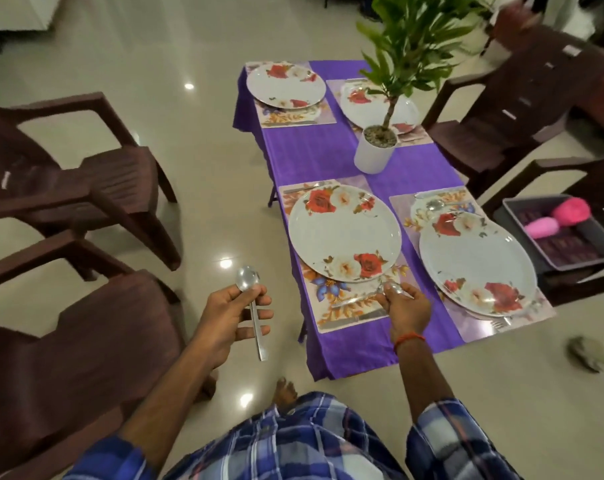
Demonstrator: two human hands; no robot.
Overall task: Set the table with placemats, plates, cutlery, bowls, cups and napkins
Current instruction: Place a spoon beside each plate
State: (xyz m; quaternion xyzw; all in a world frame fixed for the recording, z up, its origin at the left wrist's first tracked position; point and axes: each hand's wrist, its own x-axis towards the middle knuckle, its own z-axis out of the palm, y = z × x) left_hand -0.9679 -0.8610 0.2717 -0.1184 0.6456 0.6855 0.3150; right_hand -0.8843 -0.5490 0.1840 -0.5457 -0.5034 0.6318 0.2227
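Head view: spoons [248, 279] [392, 288] in both hands [231, 317] [406, 306]

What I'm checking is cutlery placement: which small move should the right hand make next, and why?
Probably lay the spoon down on the placemat and let go. The right hand pinches it just beside the near rim of the plate, and the left hand holds a second spoon waiting.

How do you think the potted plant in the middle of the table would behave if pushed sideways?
The potted plant looks top-heavy, with a narrow white base under a tall leafy stem, so it may well tip. The pebbles at its top could spill. On the purple cloth it would probably drag rather than slide.
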